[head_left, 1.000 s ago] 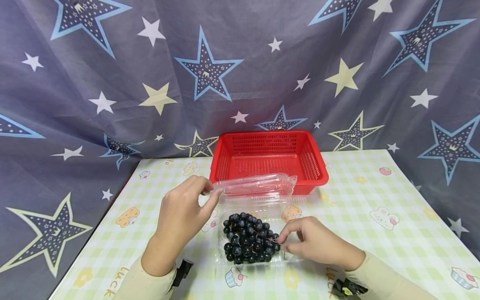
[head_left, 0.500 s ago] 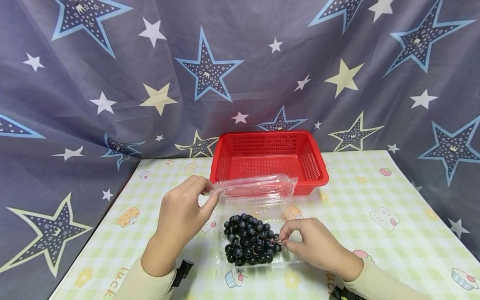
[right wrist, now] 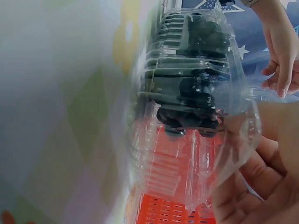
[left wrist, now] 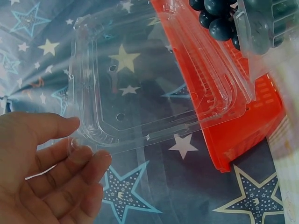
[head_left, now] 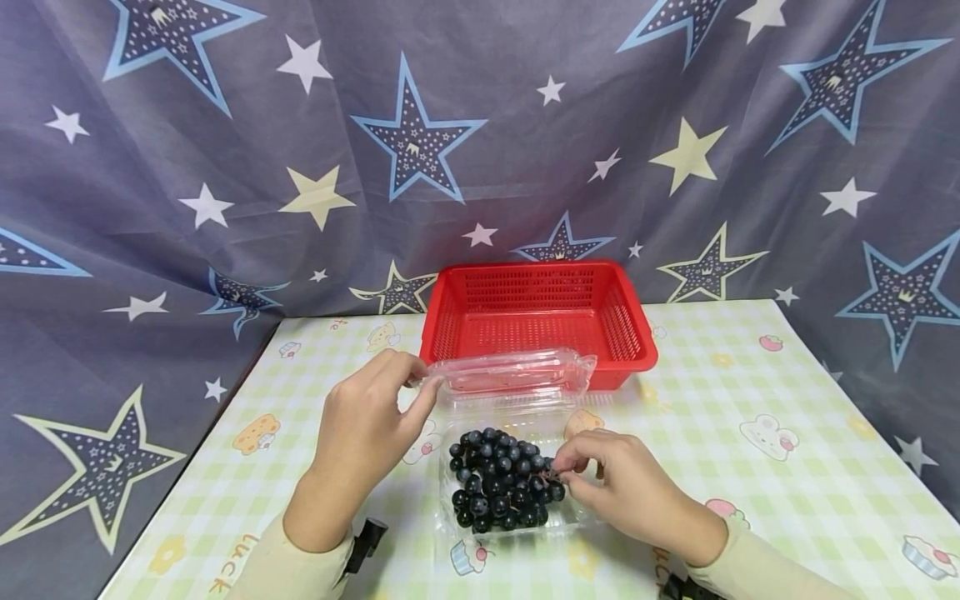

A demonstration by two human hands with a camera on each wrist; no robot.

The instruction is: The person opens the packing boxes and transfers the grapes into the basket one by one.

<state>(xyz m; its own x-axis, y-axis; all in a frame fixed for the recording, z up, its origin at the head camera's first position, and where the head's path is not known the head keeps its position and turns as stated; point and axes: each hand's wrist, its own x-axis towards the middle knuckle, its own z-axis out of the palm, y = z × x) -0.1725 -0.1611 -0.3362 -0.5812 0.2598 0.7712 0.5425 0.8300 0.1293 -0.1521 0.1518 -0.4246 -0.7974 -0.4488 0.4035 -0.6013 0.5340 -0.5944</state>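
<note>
A bunch of dark grapes (head_left: pixel 495 483) lies in the base of a clear plastic clamshell box (head_left: pixel 573 512). The box's lid (head_left: pixel 517 371) stands raised on the far side, in front of the red basket. My left hand (head_left: pixel 367 425) holds the lid's left corner between thumb and fingers; the left wrist view shows this hand (left wrist: pixel 60 172) at the corner of the lid (left wrist: pixel 135 84). At the bunch's right end, my right hand (head_left: pixel 630 487) pinches the stem. In the right wrist view, the box wall partly covers the grapes (right wrist: pixel 201 102) and some fingers.
A red perforated basket (head_left: pixel 637 354) stands at the back of the table, just behind the lid. The table has a green checked cloth (head_left: pixel 712 450) with cartoon prints. A star-patterned curtain (head_left: pixel 525 150) hangs behind and at both sides.
My right hand has closed its fingertips on the stem and shifted slightly up and left. The grapes have moved a little to the right. My left hand and the lid stay nearly still.
</note>
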